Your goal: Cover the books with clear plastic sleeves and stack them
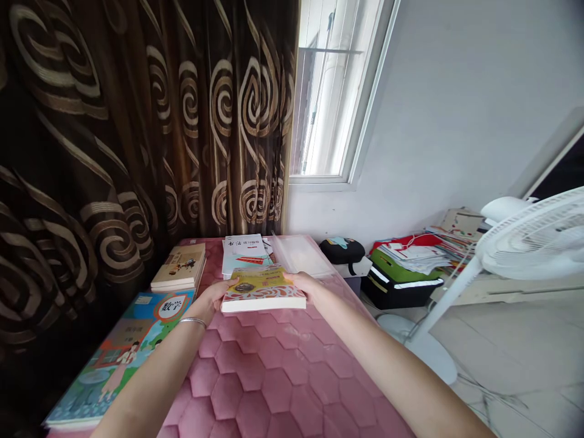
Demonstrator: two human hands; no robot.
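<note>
Two hands hold a paperback (263,292), left hand (210,299) and right hand (306,287) with fingers closed on its sides, over a pink quilted mattress (274,377). A mathematics textbook (121,353) lies nearby.

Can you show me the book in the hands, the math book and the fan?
Held book (258,281): head view, yellow cover.
Math book (123,340): head view, blue cover.
White fan (531,234): head view, round guard.
</note>
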